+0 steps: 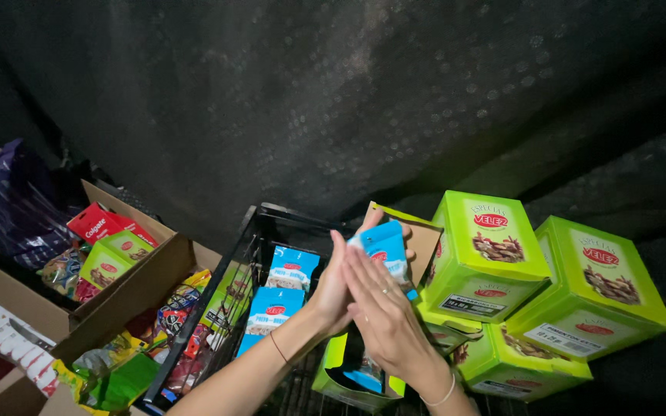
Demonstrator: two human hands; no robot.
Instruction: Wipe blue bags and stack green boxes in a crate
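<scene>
**Blue packets squeezed between flat palms, over an open green box**

Nearest, both hands press together: the left hand [331, 289] and right hand [383, 312] sandwich a small stack of blue packets [383, 245], the grip a flat palm squeeze rather than curled fingers. That hold looks insecure; a packet could slide out and drop. Just below, the open green box [344, 374] shows one blue packet inside, its flap near the wrists, likely to snag. Beside it, the wire basket [250, 266] holds more packets. Farther right, stacked green boxes [487, 254] lean and could topple if nudged.
</scene>
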